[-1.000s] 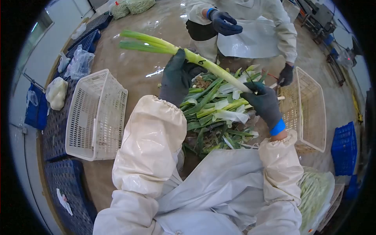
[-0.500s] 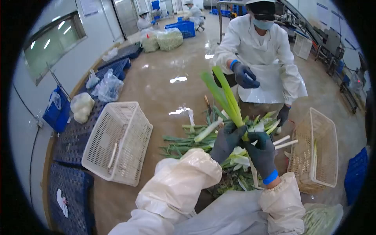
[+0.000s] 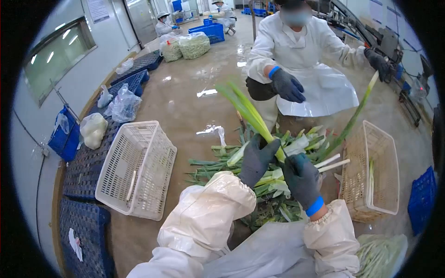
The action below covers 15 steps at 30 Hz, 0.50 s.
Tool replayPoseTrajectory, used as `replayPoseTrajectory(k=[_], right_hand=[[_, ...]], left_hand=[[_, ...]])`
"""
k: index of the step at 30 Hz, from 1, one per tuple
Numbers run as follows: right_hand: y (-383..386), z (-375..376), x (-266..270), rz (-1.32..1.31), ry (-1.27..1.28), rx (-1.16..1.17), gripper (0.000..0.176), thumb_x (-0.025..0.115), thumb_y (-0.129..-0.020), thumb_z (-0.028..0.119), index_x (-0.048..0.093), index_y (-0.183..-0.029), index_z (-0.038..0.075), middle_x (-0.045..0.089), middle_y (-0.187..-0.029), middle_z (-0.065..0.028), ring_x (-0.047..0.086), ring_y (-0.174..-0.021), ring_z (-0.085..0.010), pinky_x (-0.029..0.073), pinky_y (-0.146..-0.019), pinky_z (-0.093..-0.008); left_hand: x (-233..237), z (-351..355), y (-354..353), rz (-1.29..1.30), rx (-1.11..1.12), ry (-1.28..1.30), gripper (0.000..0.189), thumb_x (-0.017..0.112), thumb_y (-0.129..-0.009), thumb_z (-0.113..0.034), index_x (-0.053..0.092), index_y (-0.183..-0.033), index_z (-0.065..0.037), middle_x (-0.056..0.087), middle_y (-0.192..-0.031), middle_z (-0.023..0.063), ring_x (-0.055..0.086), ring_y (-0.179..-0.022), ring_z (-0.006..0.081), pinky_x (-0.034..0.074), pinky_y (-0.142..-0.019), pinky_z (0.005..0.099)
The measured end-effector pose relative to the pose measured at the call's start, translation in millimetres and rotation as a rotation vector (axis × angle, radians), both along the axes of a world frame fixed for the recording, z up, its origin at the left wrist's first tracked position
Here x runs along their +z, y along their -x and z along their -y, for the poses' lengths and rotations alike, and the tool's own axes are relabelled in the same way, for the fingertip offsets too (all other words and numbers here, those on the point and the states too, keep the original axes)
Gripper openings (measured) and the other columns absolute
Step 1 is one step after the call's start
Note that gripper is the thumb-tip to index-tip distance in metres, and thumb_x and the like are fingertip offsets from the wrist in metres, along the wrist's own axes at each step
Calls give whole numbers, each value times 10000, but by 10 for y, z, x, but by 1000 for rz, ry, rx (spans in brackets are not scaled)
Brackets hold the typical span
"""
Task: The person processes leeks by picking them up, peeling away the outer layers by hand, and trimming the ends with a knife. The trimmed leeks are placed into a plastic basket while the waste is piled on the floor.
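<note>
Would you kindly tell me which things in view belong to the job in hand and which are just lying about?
Apparently part of the job:
left hand
right hand
held leek
leafy pile
left white crate
right white crate

Probably just lying about:
clear plastic bag
white scrap on blue pallet
blue crate, far right

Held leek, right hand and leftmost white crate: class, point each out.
Held leek [image 3: 258, 123], head view: leafy green part.
Right hand [image 3: 302, 181], head view: back of hand.
Leftmost white crate [image 3: 154, 175], head view: perforated side wall.
</note>
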State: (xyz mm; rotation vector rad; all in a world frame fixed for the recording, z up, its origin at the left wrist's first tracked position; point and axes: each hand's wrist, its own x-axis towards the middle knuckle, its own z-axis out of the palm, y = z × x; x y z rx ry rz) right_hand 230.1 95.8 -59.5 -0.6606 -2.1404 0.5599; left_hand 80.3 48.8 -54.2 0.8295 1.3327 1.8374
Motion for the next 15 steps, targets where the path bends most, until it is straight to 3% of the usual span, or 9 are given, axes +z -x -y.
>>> replayPoseTrajectory(k=[7, 10, 13, 15], right_hand=[[-10, -17, -38, -44, 4, 0, 117, 677, -777, 44, 584, -848, 43, 563, -798, -161, 573, -718, -369, 442, -605, -421], [-11, -38, -47, -73, 0, 16, 121, 680, -775, 39, 586, -850, 47, 562, -796, -157, 573, -722, -370, 444, -610, -418], [-34, -25, -3, -68, -35, -12, 125, 686, -772, 40, 584, -844, 48, 565, -794, -154, 576, -737, -367, 446, -621, -414], [-40, -40, 18, -74, -26, -37, 125, 686, -772, 40, 582, -840, 47, 570, -792, -153, 577, -740, -362, 449, -628, -407]], left_hand=[[-215, -86, 106, 67, -91, -75, 291, 717, -827, -156, 553, -1006, 4, 642, -839, 74, 615, -741, 136, 510, -635, 296], [-155, -105, 107, -17, 136, -141, 274, 733, -815, -158, 561, -963, -5, 651, -799, 76, 622, -704, 149, 504, -630, 291], [-85, -4, 269, -121, 115, -38, 237, 663, -881, -216, 570, -974, -18, 630, -808, 69, 607, -716, 145, 503, -658, 292], [-130, -28, 375, -15, 89, -142, 216, 639, -900, -231, 581, -946, -28, 628, -787, 68, 602, -693, 144, 497, -641, 296]])
